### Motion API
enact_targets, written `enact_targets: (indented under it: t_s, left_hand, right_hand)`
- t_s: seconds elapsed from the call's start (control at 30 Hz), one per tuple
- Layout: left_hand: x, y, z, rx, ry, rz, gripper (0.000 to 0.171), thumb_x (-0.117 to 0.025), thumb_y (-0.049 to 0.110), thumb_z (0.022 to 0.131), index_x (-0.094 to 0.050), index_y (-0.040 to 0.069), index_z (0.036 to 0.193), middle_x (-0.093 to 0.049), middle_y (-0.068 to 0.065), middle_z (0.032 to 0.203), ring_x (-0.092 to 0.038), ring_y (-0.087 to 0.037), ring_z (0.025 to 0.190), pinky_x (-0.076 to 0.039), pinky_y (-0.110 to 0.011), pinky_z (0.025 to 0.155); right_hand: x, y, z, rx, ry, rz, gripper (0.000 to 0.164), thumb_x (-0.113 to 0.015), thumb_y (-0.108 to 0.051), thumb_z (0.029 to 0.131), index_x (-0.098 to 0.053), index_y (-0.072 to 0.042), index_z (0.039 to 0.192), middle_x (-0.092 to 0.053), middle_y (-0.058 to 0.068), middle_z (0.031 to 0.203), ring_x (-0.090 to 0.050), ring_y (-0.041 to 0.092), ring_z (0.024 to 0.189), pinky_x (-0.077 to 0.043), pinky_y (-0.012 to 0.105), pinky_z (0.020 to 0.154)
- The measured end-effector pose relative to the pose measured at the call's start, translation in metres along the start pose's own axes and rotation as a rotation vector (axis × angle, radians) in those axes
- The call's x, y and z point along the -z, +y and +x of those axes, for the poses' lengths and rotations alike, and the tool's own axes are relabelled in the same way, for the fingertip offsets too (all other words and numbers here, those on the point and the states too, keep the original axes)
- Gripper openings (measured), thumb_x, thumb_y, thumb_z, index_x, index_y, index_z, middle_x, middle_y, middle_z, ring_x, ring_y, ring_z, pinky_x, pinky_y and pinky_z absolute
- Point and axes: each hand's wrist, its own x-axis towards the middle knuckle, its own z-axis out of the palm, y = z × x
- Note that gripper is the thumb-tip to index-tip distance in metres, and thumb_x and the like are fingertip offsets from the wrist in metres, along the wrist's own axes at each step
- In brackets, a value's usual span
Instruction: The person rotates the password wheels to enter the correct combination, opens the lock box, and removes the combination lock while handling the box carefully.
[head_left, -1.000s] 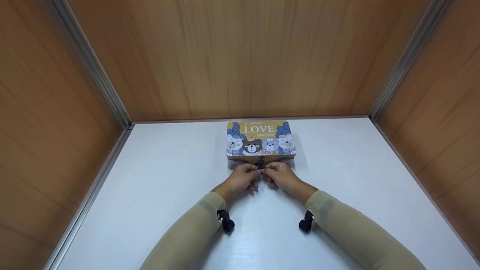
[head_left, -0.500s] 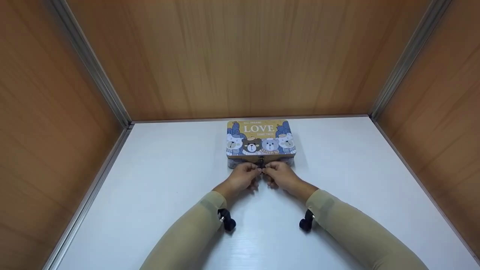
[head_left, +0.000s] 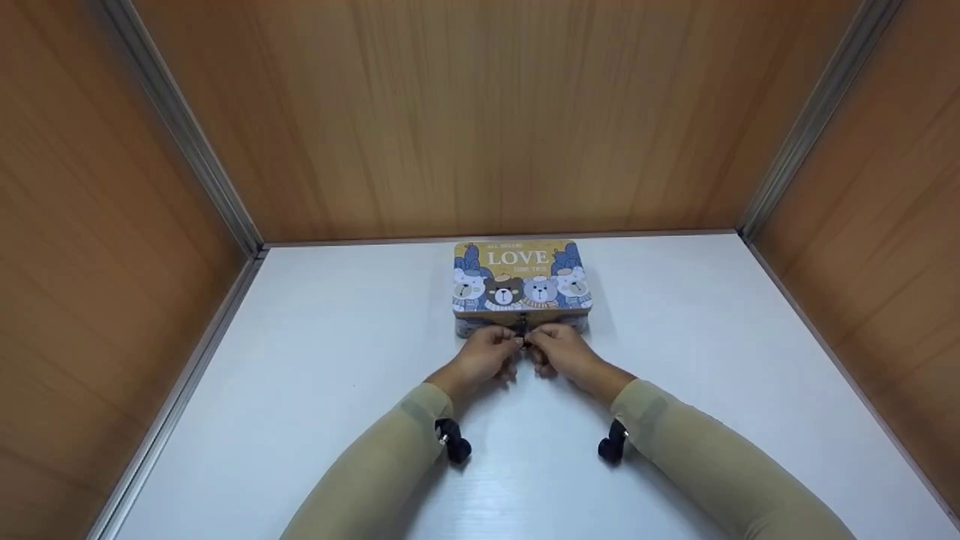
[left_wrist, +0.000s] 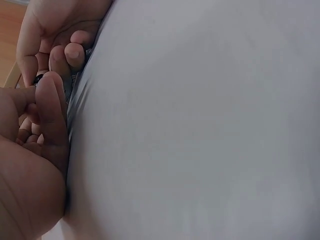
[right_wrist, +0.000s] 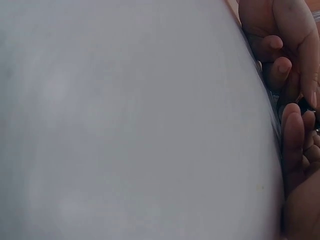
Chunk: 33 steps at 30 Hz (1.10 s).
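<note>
A rectangular tin box [head_left: 522, 276], printed with bears and the word LOVE, sits with its lid down near the back of the white table. Both hands meet at the dark metal latch [head_left: 523, 322] on its front. My left hand [head_left: 484, 352] pinches a small black piece [left_wrist: 38, 78] there between thumb and forefinger. From the other side, my right hand [head_left: 564, 352] pinches the same spot, fingertips almost meeting the left ones. The fingers cover most of the piece, so I cannot tell its kind. Remaining fingers of both hands curl underneath, close over the tabletop.
The white table [head_left: 337, 322] runs back to a wood-grain panel [head_left: 495, 120]. Similar panels [head_left: 97, 247] stand at the sides, joined by grey metal corner strips [head_left: 187, 127]. A black wrist device [head_left: 454, 441] hangs below each sleeve.
Fingertips shift slightly at the latch; a silvery ring visible between them one second ago is now covered. The box and both arms stay nearly still.
</note>
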Motion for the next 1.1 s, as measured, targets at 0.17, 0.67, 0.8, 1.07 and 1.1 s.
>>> enact_targets:
  t_s: [0.17,0.67,0.8,1.07,1.1]
  left_hand:
    - [-0.0001,-0.0007,0.0004,-0.008,0.002,-0.009,0.021,-0.063,0.017,0.116,-0.069,-0.003,0.122,-0.068,-0.006,0.081,-0.065,-0.014,0.062,-0.058,-0.026,0.056]
    - [-0.0033,-0.0016,0.0010,-0.022,0.012,-0.002,0.021,-0.064,0.015,0.116,-0.068,-0.005,0.118,-0.063,-0.004,0.077,-0.064,-0.014,0.059,-0.056,-0.026,0.053]
    - [-0.0029,-0.0001,0.0003,-0.016,0.006,0.001,0.022,-0.063,0.016,0.117,-0.068,-0.005,0.120,-0.065,-0.005,0.076,-0.065,-0.015,0.060,-0.057,-0.026,0.053]
    - [-0.0019,-0.0004,-0.0001,-0.003,0.008,-0.004,0.020,-0.062,0.016,0.117,-0.068,-0.002,0.121,-0.067,-0.006,0.081,-0.067,-0.015,0.062,-0.059,-0.025,0.056]
    - [-0.0018,-0.0006,-0.0001,-0.001,0.009,-0.005,0.019,-0.062,0.016,0.117,-0.068,-0.002,0.121,-0.067,-0.006,0.082,-0.067,-0.015,0.063,-0.059,-0.026,0.056]
  right_hand:
    - [-0.0007,-0.0010,-0.0002,-0.009,0.019,0.041,0.021,-0.061,-0.019,0.113,-0.072,-0.004,0.104,-0.064,0.001,0.070,-0.063,0.011,0.056,-0.054,0.022,0.052]
    - [-0.0006,0.0014,0.0005,0.010,0.024,-0.049,0.024,-0.062,-0.019,0.115,-0.075,-0.002,0.103,-0.063,0.000,0.069,-0.061,0.010,0.057,-0.051,0.022,0.052]
    - [-0.0016,-0.0002,-0.0016,0.016,0.025,-0.033,0.024,-0.063,-0.020,0.114,-0.074,-0.002,0.103,-0.063,0.000,0.069,-0.061,0.010,0.057,-0.051,0.022,0.052]
    - [-0.0007,0.0001,-0.0007,-0.011,0.029,0.034,0.021,-0.062,-0.021,0.113,-0.074,-0.004,0.109,-0.065,0.001,0.071,-0.065,0.011,0.057,-0.054,0.022,0.053]
    - [-0.0006,0.0001,-0.0008,-0.014,0.029,0.042,0.021,-0.062,-0.021,0.113,-0.074,-0.004,0.111,-0.066,0.001,0.071,-0.065,0.011,0.058,-0.055,0.022,0.053]
